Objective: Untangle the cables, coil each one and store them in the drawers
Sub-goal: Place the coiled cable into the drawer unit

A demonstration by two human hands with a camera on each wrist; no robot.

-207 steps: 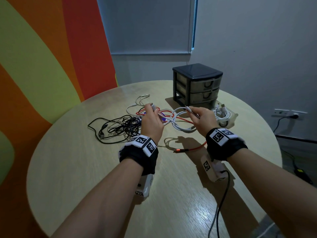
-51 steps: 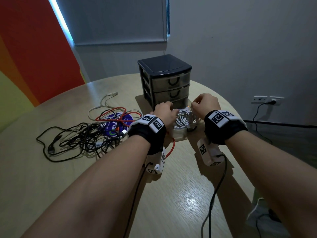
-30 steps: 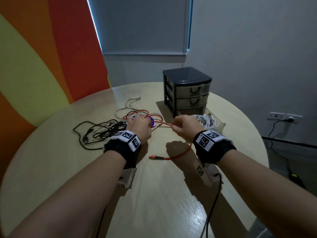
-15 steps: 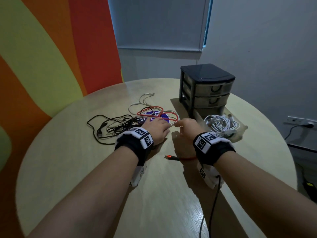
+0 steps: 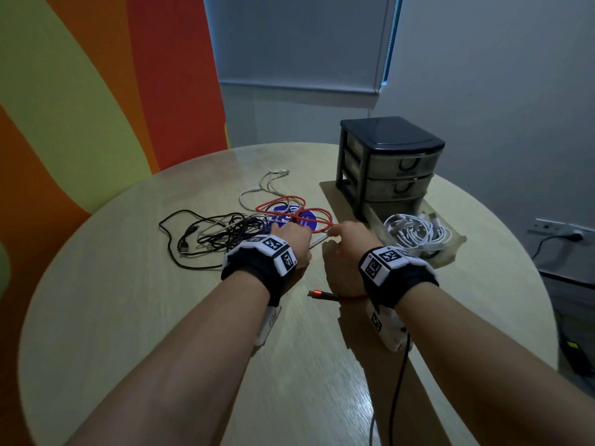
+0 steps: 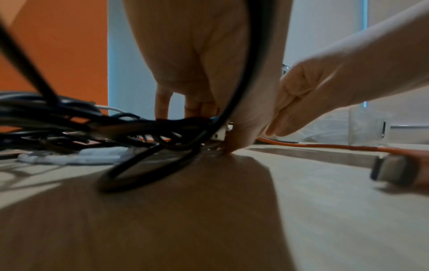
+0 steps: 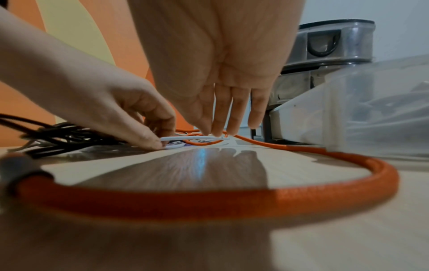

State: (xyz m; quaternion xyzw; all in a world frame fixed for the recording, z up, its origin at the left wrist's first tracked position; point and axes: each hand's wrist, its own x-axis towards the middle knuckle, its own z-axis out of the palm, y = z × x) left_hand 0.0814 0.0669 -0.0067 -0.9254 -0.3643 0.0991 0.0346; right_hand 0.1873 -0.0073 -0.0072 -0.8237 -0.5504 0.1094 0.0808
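Both forearms reach forward over the round table (image 5: 135,317), wrists low, the two hands meeting just in front of the cable pile. The left hand (image 5: 297,244) is palm down with its fingers bent toward the tabletop; in the right wrist view its thumb and fingertips close on a thin white cable (image 7: 192,137) lying flat on the wood. The right hand (image 5: 349,241) points its fingers (image 7: 219,117) down, nearly straight and side by side, their tips coming down on the same white cable where it crosses the orange cable (image 7: 209,203) (whether the thumb closes against it, I cannot tell).

The orange cable loops beyond the hands over a purple disc (image 5: 301,217), runs beneath the right hand and curves back under the right wrist, ending in a plug (image 5: 317,293) on the table between the two forearms. A black cable tangle (image 5: 219,231) lies just left of the left hand. To the right of the right hand, a pulled-out clear drawer (image 5: 457,244) holds a coiled white bundle (image 5: 417,231), in front of the dark drawer unit (image 5: 391,165), whose two upper drawers are closed.
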